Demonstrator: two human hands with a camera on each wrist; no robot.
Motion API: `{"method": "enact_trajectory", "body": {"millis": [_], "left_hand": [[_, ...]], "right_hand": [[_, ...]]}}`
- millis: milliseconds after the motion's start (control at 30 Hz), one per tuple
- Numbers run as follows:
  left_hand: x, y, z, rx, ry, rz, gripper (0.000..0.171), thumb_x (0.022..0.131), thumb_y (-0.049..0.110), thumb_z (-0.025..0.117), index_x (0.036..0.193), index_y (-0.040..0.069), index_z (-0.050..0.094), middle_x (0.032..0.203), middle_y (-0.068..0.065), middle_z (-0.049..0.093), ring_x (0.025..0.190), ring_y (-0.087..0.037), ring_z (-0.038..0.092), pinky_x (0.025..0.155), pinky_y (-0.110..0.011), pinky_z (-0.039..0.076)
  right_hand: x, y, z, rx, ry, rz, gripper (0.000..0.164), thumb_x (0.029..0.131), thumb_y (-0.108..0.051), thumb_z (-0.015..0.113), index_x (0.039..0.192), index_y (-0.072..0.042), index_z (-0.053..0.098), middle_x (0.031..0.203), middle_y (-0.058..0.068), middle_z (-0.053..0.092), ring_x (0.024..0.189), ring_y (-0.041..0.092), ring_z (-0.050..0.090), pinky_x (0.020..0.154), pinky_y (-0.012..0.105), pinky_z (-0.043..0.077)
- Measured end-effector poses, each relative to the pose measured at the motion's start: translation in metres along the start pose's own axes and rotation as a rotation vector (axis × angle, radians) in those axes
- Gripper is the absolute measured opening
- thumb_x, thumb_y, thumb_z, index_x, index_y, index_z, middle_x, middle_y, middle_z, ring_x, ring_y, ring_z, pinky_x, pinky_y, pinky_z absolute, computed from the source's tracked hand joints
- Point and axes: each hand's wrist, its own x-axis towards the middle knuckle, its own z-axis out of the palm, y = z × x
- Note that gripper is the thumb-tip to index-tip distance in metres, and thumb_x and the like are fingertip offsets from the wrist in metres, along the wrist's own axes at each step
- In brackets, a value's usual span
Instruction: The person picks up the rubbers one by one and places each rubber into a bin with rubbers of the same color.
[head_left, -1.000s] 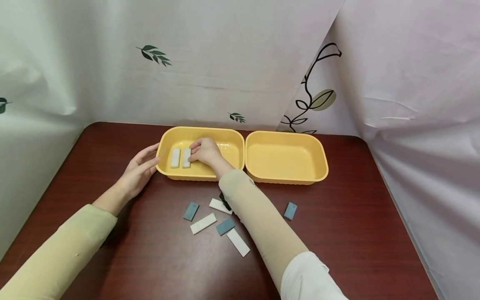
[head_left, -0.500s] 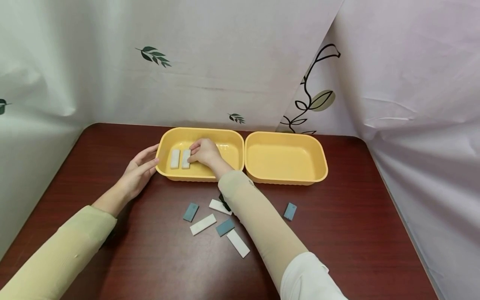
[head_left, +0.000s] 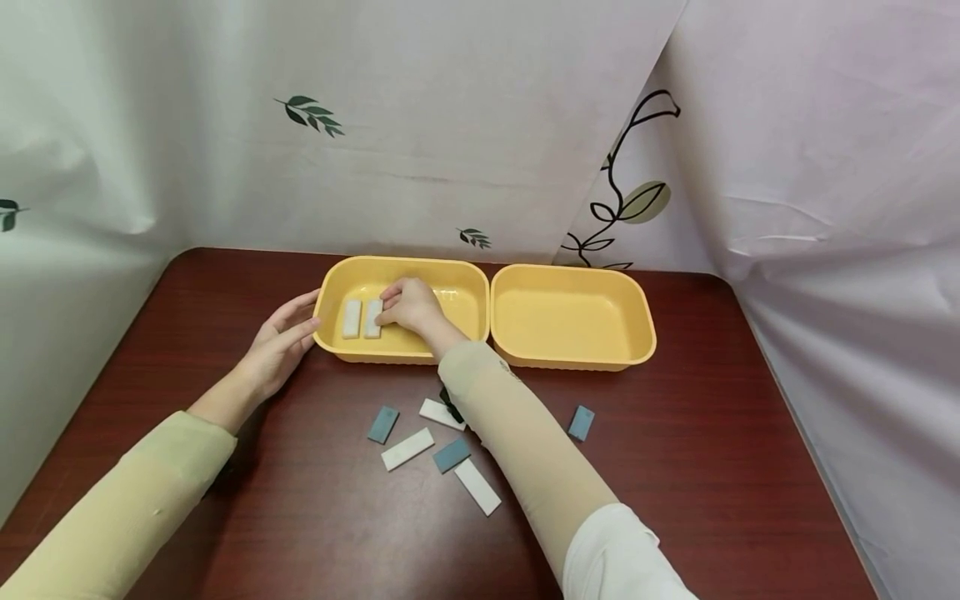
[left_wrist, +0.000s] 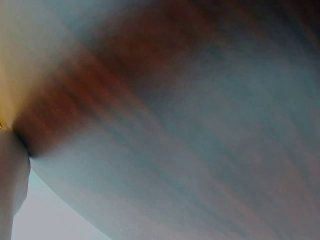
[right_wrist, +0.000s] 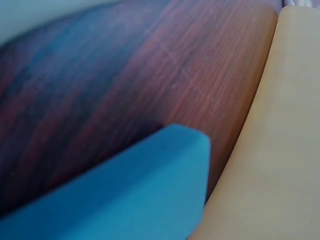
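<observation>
My left hand [head_left: 279,343] rests against the left end of a yellow plastic bin [head_left: 472,262], its fingers extended and fingertips right at the rim. Inside this bin, two white rectangular blocks [head_left: 352,319] stand side by side, slightly apart. My right hand [head_left: 411,305] reaches in and pinches the right-hand white block [head_left: 372,319] between thumb and fingers at its right side. The left wrist view is mostly blurred tabletop, with a bit of the hand [left_wrist: 12,175] at its edge. In the right wrist view the yellow bin's wall [right_wrist: 275,130] fills the right side; the right hand is out of sight there.
A second yellow bin [head_left: 573,365] adjoins on the right. On the dark red wooden table [head_left: 712,467] lie white blocks [head_left: 407,449] and blue-grey blocks [head_left: 383,424], plus a lone blue-grey block [head_left: 581,423] to the right. A blue flat-sided shape [right_wrist: 150,195] looms near the right wrist camera.
</observation>
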Motion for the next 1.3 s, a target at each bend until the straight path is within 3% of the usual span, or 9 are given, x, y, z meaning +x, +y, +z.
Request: {"method": "enact_trajectory", "body": {"millis": [167, 300, 600, 767, 1033, 1300], "left_hand": [[-0.001, -0.002, 0.0, 0.002, 0.0, -0.004, 0.04, 0.109, -0.001, 0.052, 0.143, 0.019, 0.058, 0.14, 0.003, 0.058, 0.121, -0.005, 0.065, 0.101, -0.015, 0.056], [0.0, -0.002, 0.0, 0.009, -0.001, -0.004, 0.04, 0.109, -0.001, 0.052, 0.143, 0.02, 0.058, 0.141, 0.003, 0.057, 0.122, -0.005, 0.065, 0.101, -0.015, 0.056], [0.004, -0.002, 0.001, 0.005, -0.007, 0.005, 0.041, 0.109, -0.002, 0.051, 0.143, 0.019, 0.059, 0.142, 0.004, 0.057, 0.123, -0.004, 0.064, 0.102, -0.015, 0.056], [0.003, -0.001, 0.001, 0.016, 0.0, 0.001, 0.04, 0.109, -0.001, 0.051, 0.142, 0.021, 0.058, 0.14, 0.005, 0.058, 0.122, -0.004, 0.064, 0.1, -0.014, 0.056], [0.002, 0.001, 0.0, 0.019, 0.005, -0.003, 0.039, 0.109, 0.0, 0.052, 0.141, 0.022, 0.059, 0.138, 0.006, 0.058, 0.121, -0.003, 0.063, 0.1, -0.014, 0.055], [0.001, 0.0, -0.001, 0.004, 0.009, -0.009, 0.039, 0.109, -0.001, 0.053, 0.14, 0.022, 0.06, 0.138, 0.005, 0.058, 0.12, -0.004, 0.064, 0.1, -0.014, 0.056]], "right_hand": [[-0.003, 0.0, -0.001, 0.021, 0.021, 0.011, 0.033, 0.086, -0.004, 0.088, 0.116, 0.0, 0.075, 0.112, 0.015, 0.08, 0.106, 0.025, 0.075, 0.082, 0.021, 0.057], [-0.004, -0.001, -0.003, 0.009, 0.052, -0.004, 0.029, 0.088, -0.007, 0.087, 0.115, -0.001, 0.076, 0.111, 0.014, 0.08, 0.103, 0.024, 0.075, 0.076, 0.017, 0.053], [-0.007, -0.017, -0.01, 0.036, 0.075, -0.103, 0.023, 0.089, -0.005, 0.085, 0.111, -0.001, 0.078, 0.107, 0.015, 0.079, 0.088, 0.016, 0.069, 0.065, 0.012, 0.045], [-0.018, -0.026, -0.018, 0.032, 0.031, -0.141, 0.022, 0.091, -0.007, 0.084, 0.111, -0.002, 0.078, 0.105, 0.014, 0.079, 0.088, 0.015, 0.069, 0.069, 0.011, 0.046], [-0.051, -0.029, -0.039, 0.119, -0.116, -0.224, 0.025, 0.094, -0.004, 0.079, 0.117, 0.004, 0.075, 0.109, 0.017, 0.076, 0.088, 0.013, 0.068, 0.074, 0.012, 0.053], [-0.082, -0.022, -0.061, 0.189, -0.191, -0.255, 0.025, 0.094, -0.002, 0.078, 0.117, 0.008, 0.073, 0.099, 0.01, 0.074, 0.079, 0.005, 0.066, 0.073, 0.016, 0.057]]}}
